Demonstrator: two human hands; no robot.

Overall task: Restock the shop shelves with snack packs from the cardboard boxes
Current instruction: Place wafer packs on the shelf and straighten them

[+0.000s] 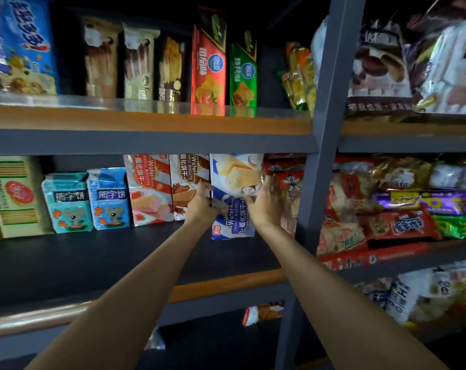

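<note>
A blue-and-white wafer biscuit pack [234,182] stands upright at the back of the middle shelf [119,257]. My left hand [201,202] grips its left edge and my right hand [265,201] grips its right edge. To its left stand a brown wafer pack [185,177] and a red striped wafer pack [147,188]. Red snack bags [290,180] sit just right of my right hand. No cardboard box is in view.
A grey upright post [320,145] divides the shelving just right of my hands. Two teal and blue biscuit packs [89,201] and a cream box [16,196] stand further left. The upper shelf [146,118] holds several upright packs. Bags fill the right bay [402,209].
</note>
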